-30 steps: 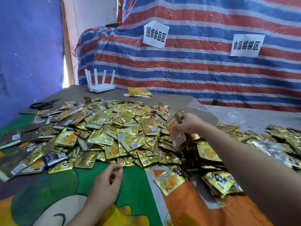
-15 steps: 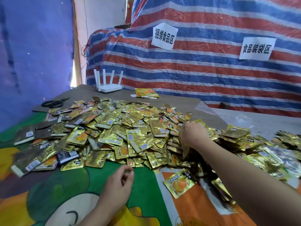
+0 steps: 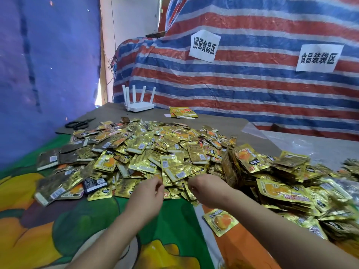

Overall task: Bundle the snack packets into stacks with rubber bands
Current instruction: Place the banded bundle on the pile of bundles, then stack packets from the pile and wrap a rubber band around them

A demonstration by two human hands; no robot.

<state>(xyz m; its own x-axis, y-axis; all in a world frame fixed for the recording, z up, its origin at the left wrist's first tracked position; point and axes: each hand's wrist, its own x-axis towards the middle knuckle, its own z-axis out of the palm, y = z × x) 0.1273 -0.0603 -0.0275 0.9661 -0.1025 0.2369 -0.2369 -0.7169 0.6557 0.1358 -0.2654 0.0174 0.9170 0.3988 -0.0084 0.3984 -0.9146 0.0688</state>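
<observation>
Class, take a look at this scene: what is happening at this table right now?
A person is sorting a big pile of gold snack packets spread over a colourful cloth. Both the left hand and the right hand reach into the near edge of the pile, fingers curled among the packets. Stacked packets sit to the right. Scissors and a white router lie at the far end.
</observation>
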